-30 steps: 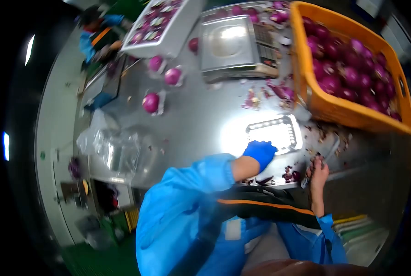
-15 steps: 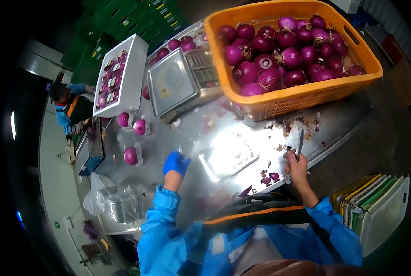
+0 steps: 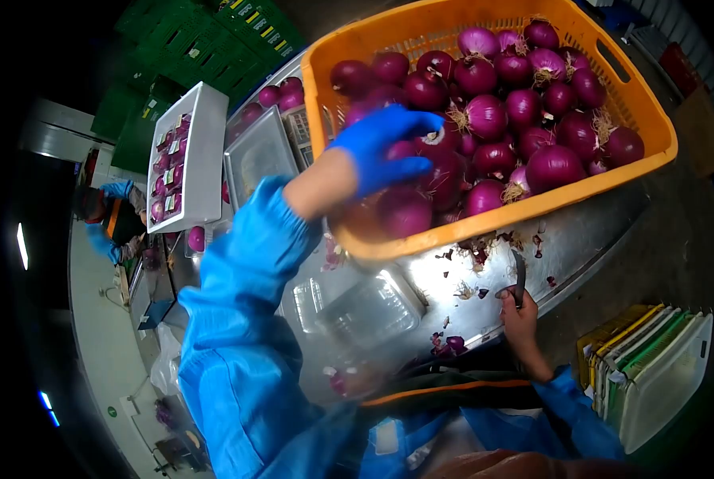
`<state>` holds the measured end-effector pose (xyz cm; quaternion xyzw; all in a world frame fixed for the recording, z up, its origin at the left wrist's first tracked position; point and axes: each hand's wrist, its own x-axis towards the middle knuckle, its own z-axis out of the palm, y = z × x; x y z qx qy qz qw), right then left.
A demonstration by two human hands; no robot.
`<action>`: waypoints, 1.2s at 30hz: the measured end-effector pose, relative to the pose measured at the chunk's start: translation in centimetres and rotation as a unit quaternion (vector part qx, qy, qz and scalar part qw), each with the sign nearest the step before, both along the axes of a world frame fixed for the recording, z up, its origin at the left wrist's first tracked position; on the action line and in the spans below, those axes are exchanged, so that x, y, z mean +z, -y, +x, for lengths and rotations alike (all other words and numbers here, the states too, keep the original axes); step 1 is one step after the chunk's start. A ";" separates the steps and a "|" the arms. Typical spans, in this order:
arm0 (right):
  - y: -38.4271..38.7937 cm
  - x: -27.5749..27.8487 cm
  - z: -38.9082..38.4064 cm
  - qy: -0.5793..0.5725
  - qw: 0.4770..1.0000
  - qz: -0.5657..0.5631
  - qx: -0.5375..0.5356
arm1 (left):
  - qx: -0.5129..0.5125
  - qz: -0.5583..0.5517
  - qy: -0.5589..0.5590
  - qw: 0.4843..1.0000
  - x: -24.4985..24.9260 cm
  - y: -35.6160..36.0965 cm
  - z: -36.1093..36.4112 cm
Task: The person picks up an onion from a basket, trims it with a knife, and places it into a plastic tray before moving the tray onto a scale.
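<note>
My left hand (image 3: 377, 152), in a blue glove, reaches over the left part of an orange crate (image 3: 484, 224) heaped with red onions (image 3: 555, 169). Its thumb and fingers are spread above the onions, with one red onion (image 3: 445, 177) right by the fingertips. Part of the pile is hidden behind the glove and wrist. Bare and ungloved, my right hand (image 3: 520, 319) grips a knife (image 3: 520, 275) near the front edge of the metal table, its blade pointing up and away. Clear plastic trays (image 3: 373, 310) lie on the table below the crate.
Onion skins and root scraps (image 3: 475, 257) litter the metal near the knife. A scale (image 3: 263, 152) stands left of the crate, beside a white box (image 3: 207, 160) of packed onions. Another person (image 3: 116, 219) works at far left. A rack of crate lids (image 3: 648, 359) stands at right.
My left hand has swung up from the table to the orange crate, its fingers spreading. My right hand still holds the knife. The view has shifted, so the crate appears larger and nearer.
</note>
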<state>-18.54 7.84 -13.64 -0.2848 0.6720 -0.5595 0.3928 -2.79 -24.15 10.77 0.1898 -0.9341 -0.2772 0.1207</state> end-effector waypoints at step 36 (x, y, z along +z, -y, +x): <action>3.6 13.5 -0.3 0.167 0.956 -0.232 0.062 | 0.081 0.476 -0.251 0.839 1.6 -10.1 -3.4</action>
